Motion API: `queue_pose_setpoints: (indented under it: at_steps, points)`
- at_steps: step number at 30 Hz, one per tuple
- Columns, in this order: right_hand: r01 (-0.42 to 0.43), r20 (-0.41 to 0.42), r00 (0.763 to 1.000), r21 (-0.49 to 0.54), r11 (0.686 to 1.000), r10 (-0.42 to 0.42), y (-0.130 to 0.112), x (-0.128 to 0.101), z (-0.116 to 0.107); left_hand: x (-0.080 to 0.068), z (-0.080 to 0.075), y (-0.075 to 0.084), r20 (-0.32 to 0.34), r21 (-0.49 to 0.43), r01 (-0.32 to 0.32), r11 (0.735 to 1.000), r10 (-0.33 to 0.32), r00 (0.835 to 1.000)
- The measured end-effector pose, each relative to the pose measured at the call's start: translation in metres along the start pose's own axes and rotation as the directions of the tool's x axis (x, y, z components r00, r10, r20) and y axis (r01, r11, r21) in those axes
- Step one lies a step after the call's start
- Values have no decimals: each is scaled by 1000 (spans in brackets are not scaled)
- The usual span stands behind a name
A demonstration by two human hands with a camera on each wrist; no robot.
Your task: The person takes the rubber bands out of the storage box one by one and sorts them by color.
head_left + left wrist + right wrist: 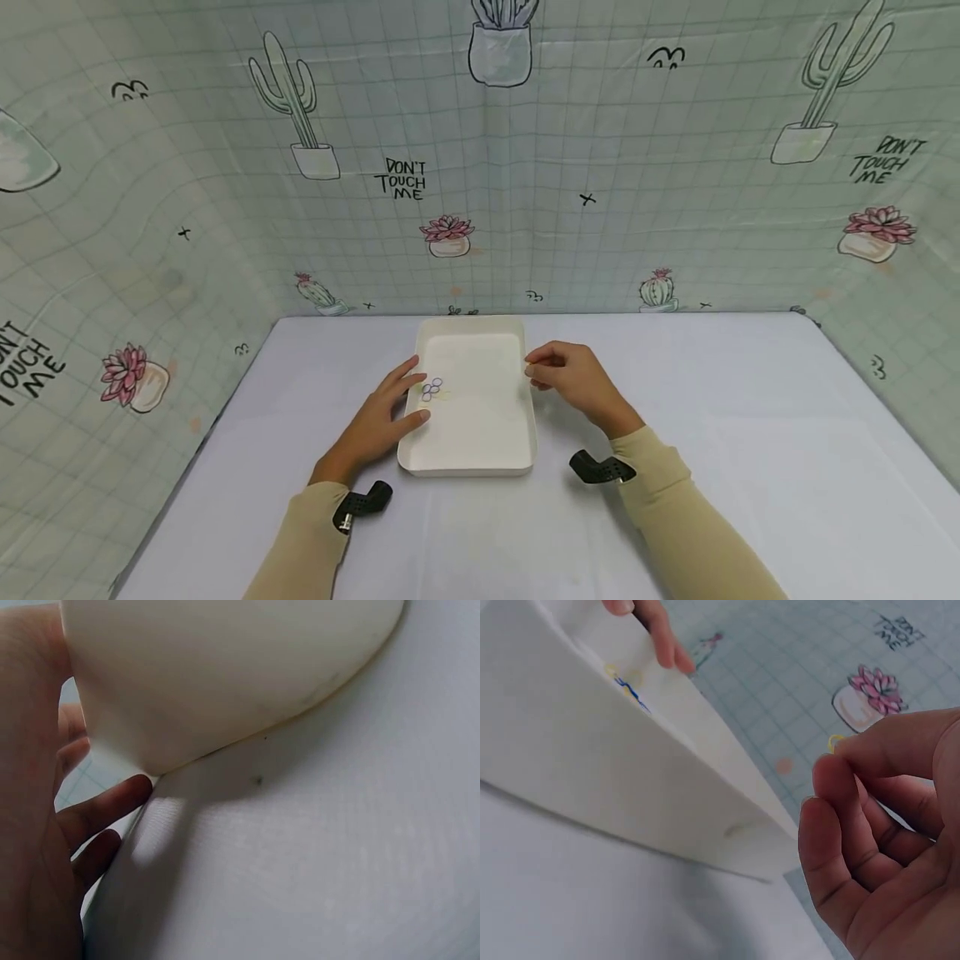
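A white rectangular tray (465, 472) lies in the middle of the table. Inside it, near the left wall, sits a small cluster of blue and yellow rings (432, 387). My left hand (390, 408) rests on the tray's left rim with straight fingers, the tips close to the rings; the left wrist view shows these fingers (105, 806) beside the tray's outer wall (225, 675). My right hand (531, 371) hovers at the tray's right rim. In the right wrist view it (831, 754) pinches a tiny yellow ring (834, 740) above the tray wall (592, 772).
A pale table cover (750, 467) spreads out on every side of the tray. Cactus-print sheets (585, 200) wall in the back and both sides. A black camera mount sits on each wrist (600, 468).
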State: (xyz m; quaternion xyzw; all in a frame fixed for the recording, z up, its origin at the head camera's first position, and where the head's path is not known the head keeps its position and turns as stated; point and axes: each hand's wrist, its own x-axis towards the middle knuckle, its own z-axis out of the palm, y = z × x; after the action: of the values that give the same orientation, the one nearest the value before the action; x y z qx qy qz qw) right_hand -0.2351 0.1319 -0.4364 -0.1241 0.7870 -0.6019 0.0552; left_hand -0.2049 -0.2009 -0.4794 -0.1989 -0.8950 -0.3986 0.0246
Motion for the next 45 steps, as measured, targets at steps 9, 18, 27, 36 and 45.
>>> queue_pose_setpoints:
  at_steps: [9,18,27,36,45]
  points:
    - [-71,-42,996,57,996,74,13,1,-12,-2,1,-2,0,4,0,1000,0,1000]
    - [-125,-87,987,90,988,132,22,-1,-22,-2,1,0,4,-3,10,1000,-10,1000]
    - [-163,-97,981,44,986,167,30,3,-29,-5,-1,1,-3,-1,22,1000,-22,1000]
    - [-202,-150,971,-98,974,186,39,-2,-47,0,6,0,9,-17,3,1000,-2,1000]
    - [-225,-115,968,-21,974,221,46,-1,-54,-2,0,1,-1,-17,-8,1000,8,1000]
